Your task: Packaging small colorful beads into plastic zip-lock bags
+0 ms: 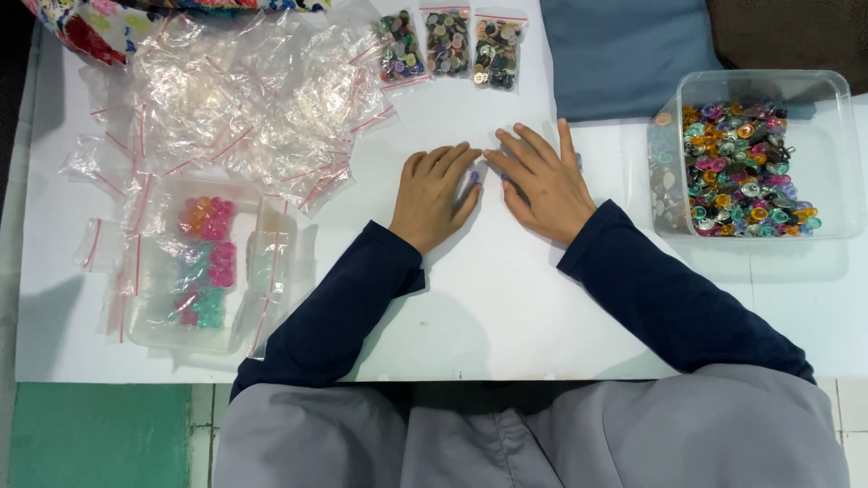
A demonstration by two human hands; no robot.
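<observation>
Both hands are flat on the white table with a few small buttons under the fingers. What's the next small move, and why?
Probably pinch up the loose buttons peeking out beside the left hand and right hand. Neither hand grips anything, and three filled bags lie just beyond.

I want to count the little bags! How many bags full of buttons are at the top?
3. The left bag, middle bag and right bag lie side by side at the table's far edge, beyond the hands. More could hide under the empty bags.
</observation>
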